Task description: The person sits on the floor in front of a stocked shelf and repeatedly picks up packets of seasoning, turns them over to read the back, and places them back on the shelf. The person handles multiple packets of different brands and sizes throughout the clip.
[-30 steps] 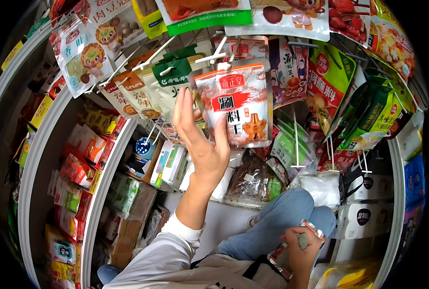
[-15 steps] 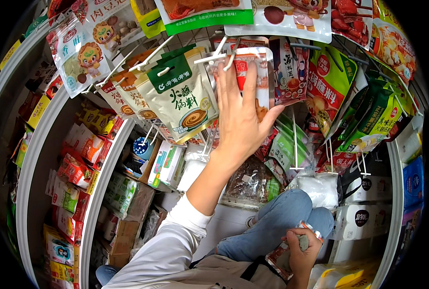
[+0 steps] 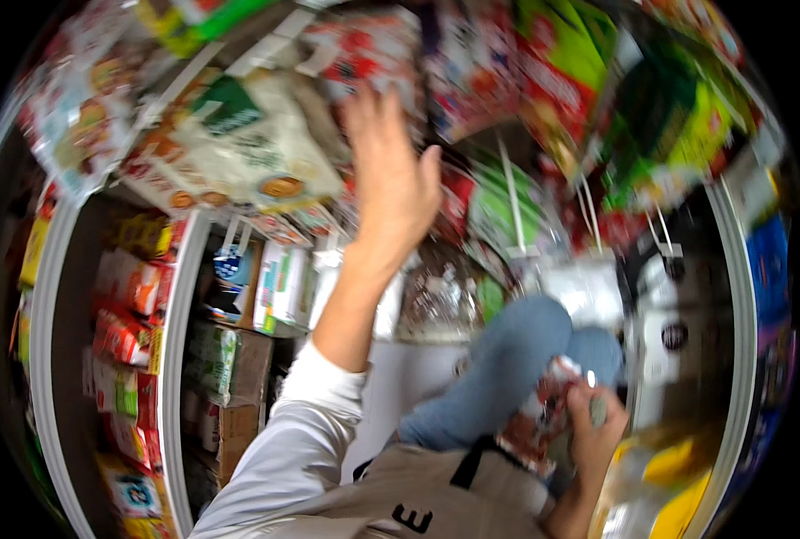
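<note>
My left hand [image 3: 386, 175] reaches up to the hanging rack, fingers stretched out and thumb apart. Its fingertips lie against, or just in front of, a red and white packet [image 3: 364, 54]; blur hides whether they touch. Left of it hang cream pouches with a green top [image 3: 269, 144]. A dark red and purple packet [image 3: 472, 67] hangs to its right. Low on the right, beside my knee, my right hand [image 3: 593, 427] is closed around a red-brown and white packet [image 3: 539, 413]. A small grey-green piece [image 3: 597, 411] shows at its fingers; its kind is unclear.
White metal hooks [image 3: 512, 198] stick out below the packets. Green and yellow pouches [image 3: 669, 126] hang at the right. Shelves with a grey edge [image 3: 180, 359] and cartons [image 3: 243, 359] stand on the left. White wrapped packs [image 3: 674, 350] are stacked right of my knees [image 3: 508, 368].
The whole view has swung and blurred. My left hand appears further left and stays near the red and white packet. My right hand still grips its packet, slightly higher in the picture.
</note>
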A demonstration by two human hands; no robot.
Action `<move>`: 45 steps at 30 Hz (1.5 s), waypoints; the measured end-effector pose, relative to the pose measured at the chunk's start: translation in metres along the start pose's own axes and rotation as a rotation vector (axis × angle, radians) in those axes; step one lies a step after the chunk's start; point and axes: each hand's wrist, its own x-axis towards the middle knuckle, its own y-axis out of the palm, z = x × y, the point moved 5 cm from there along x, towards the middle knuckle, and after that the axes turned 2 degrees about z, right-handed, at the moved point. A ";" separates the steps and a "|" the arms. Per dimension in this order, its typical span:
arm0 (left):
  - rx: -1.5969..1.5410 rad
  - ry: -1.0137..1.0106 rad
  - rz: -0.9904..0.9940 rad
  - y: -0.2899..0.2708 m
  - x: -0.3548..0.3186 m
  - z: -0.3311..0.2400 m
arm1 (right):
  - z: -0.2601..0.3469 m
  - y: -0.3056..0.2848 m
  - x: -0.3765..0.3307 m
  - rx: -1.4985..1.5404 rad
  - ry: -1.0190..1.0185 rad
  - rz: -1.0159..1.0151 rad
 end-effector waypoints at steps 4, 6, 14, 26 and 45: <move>-0.380 -0.133 0.292 -0.008 -0.099 -0.052 | -0.010 -0.026 0.000 -0.090 0.061 -0.127; -0.593 -0.193 0.601 0.004 -0.161 -0.079 | -0.016 -0.044 -0.009 -0.247 0.132 -0.131; -0.944 -0.778 1.039 0.020 -0.250 -0.138 | -0.043 -0.045 -0.024 -0.580 0.209 -0.186; -1.744 -1.124 0.809 0.038 -0.273 -0.158 | 0.028 0.021 -0.042 -0.102 -0.171 0.159; -2.796 -1.298 0.537 0.032 -0.231 -0.150 | 0.061 0.060 -0.048 -0.034 -0.246 0.357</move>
